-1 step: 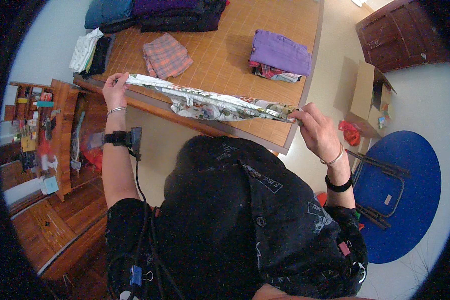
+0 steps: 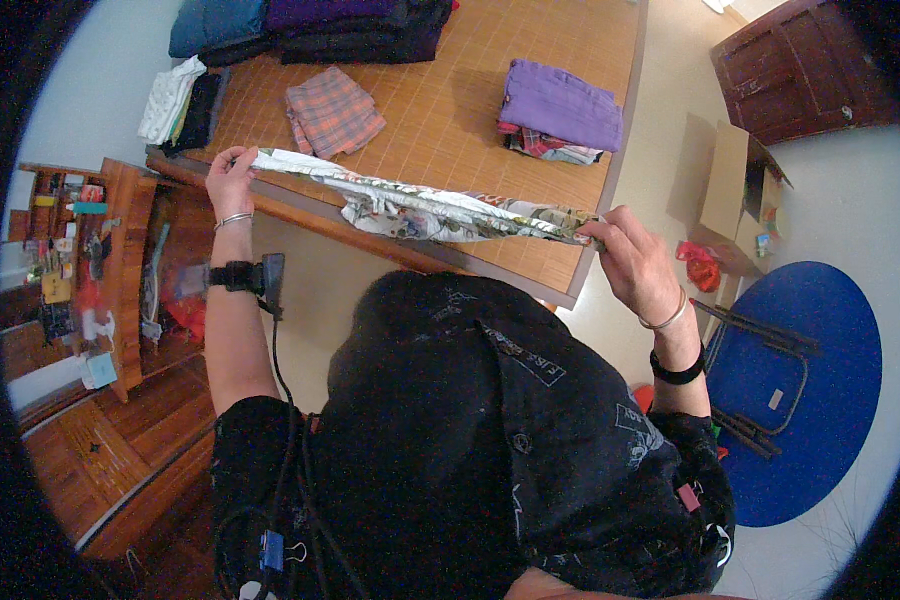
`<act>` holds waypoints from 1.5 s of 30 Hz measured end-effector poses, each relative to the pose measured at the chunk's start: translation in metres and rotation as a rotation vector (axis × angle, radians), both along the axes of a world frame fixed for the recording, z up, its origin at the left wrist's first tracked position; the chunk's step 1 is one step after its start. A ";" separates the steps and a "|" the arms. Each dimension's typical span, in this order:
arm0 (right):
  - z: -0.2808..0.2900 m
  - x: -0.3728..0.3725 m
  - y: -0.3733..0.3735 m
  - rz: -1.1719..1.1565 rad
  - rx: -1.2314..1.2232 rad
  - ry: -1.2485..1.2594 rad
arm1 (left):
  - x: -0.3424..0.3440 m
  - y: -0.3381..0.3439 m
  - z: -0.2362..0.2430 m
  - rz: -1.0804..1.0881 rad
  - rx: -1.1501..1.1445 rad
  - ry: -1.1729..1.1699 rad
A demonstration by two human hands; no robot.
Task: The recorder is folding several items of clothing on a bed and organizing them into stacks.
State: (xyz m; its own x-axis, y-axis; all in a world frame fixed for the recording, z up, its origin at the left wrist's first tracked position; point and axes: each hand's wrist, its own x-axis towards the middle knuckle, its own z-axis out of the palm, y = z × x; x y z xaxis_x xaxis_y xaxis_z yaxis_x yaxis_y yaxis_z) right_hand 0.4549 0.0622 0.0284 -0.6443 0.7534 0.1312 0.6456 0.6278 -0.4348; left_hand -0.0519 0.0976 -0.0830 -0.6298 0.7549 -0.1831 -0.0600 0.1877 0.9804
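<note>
Floral cloth (image 2: 425,205), white ground with a green and brown print, is stretched between the wearer's two hands, across the upper middle of the frame. Left hand (image 2: 230,177), upper left: thumb and fingers pinched narrow on the cloth's left end. Right hand (image 2: 640,268), right of centre: fingers closed on the opposite end, set lower in the frame. The upper edge runs nearly straight, so the cloth appears taut there; looser folds hang at its middle.

Change: both hands and both ends of the cloth match the picture from just before; at most, the hanging folds at the middle lie slightly differently. Judgement: the work is at a stretch-and-hold stage, the cloth not yet folded or laid down.

Beneath and beyond: table (image 2: 430,130) with a brown woven-looking top. The cloth spans its near edge; whether the hanging part touches it cannot be told. Just above the cloth's left half lies a folded plaid cloth (image 2: 335,112), orange and grey. Upper right of centre: purple folded cloth (image 2: 560,103) on top of other folded pieces. Upper left: white folded cloth (image 2: 170,100) beside dark fabric, with a dark pile (image 2: 370,40) at the top edge.

Outer right: cardboard box (image 2: 725,205); below it, blue round tabletop (image 2: 840,380).
</note>
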 end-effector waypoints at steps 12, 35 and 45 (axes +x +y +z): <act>0.032 -0.019 0.003 0.128 -0.048 0.255 | -0.015 0.002 -0.038 0.056 0.008 -0.261; 0.013 -0.113 0.051 0.071 -0.332 0.564 | 0.201 0.005 0.101 -0.940 0.326 -0.256; -0.007 -0.122 0.062 -0.047 -0.557 0.628 | 0.202 -0.003 0.103 -0.993 0.395 -0.216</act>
